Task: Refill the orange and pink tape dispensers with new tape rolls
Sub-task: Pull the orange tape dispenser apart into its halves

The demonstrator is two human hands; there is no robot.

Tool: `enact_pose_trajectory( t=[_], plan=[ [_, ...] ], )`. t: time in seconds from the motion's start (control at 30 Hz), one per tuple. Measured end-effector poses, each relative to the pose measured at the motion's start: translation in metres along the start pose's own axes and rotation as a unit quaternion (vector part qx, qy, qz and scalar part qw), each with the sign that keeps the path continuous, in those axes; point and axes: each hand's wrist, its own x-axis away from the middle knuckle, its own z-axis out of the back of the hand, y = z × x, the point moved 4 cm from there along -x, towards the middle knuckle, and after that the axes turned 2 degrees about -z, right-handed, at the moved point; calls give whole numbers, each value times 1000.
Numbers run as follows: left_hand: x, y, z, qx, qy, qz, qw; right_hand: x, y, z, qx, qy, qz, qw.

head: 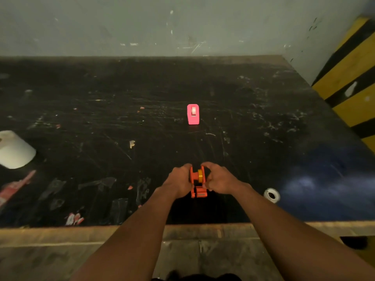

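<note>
The orange tape dispenser [197,186] sits on the black tabletop near its front edge, between both my hands. A yellow tape roll [200,176] sits on its orange spool. My left hand [178,182] grips the dispenser's left side. My right hand [218,180] grips its right side, with the fingers curled over the top by the roll. The pink tape dispenser [193,114] stands upright farther back at the table's middle, with a whitish roll visible in it. A white tape roll [272,195] lies flat on the table to the right of my right arm.
A white rounded object [15,150] lies at the left edge. Red-and-white scraps [74,219] and bits of old tape litter the front left of the black table [121,88]. A yellow-and-black striped pillar [353,72] stands at the right.
</note>
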Motion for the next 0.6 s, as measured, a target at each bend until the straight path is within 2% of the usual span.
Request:
enact_pose_trajectory(
  t=[0.33, 0.6],
  plan=[
    [-15, -30, 4, 2, -44, -5, 999, -8, 3, -11, 28, 21, -42, 999],
    [-15, -50, 6, 76, -55, 24, 995, -9, 12, -6, 70, 0, -64, 996]
  ],
)
